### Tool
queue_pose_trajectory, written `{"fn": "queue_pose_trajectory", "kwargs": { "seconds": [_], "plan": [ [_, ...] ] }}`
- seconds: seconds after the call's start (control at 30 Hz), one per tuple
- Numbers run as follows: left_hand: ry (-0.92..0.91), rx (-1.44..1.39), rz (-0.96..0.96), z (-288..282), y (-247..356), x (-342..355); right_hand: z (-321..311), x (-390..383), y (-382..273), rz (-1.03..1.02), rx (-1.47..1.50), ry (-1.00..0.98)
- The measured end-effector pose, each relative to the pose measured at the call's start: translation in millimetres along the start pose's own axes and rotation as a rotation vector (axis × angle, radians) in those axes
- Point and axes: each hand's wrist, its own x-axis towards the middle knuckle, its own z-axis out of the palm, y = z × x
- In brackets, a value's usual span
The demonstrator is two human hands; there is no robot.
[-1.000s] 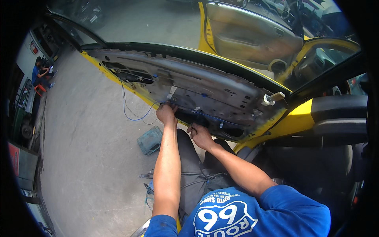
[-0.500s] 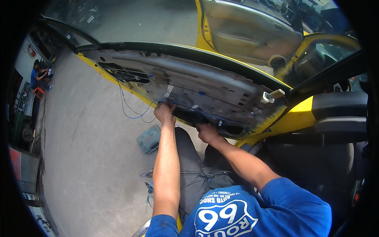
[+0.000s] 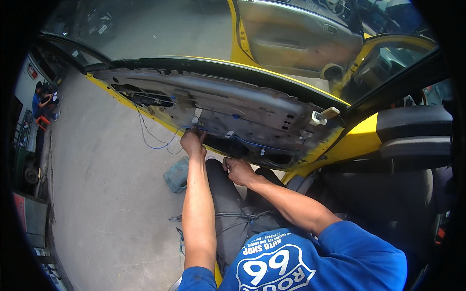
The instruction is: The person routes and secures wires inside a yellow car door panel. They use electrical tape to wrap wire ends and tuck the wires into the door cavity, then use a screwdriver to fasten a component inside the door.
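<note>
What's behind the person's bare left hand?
A yellow-edged grey metal car door and pale concrete floor show behind the left hand. Whatever the hand covers can't be seen.

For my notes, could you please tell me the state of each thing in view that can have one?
Yellow car door: open, inner metal bare.
Blue cable: strung along the door, looped at left.
Teal case: seemingly shut.
Left hand: bent, at the door.
Right hand: curled, contents unclear.
Red stool: occupied.
Dark cables: loosely bunched.
</note>
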Motion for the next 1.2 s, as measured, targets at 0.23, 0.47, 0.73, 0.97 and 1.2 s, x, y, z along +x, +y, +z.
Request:
{"fn": "queue_pose_trajectory", "kwargs": {
  "seconds": [0.23,0.47,0.73,0.97,1.2],
  "plan": [
    [-0.020,0.014,-0.007,-3.1,-3.4,4.9,-17.0,7.0,6.9,0.070,-0.035,-0.153],
    [-0.087,0.071,-0.086,-20.8,-5.6,-2.8,-91.4,-75.6,64.3,0.216,-0.166,-0.316],
    [-0.355,0.276,-0.340,-32.6,-21.1,-22.5,-231.0,-305.7,180.5,0.694,-0.239,-0.076],
    [-0.511,0.729,-0.145,-1.4,-34.0,-73.9,-239.6,-425.8,240.7,0.888,-0.363,-0.110],
    [-0.455,0.846,-0.061,12.6,-33.3,-70.0,-254.6,-388.2,229.6,0.744,-0.323,-0.223]
  ]
}}
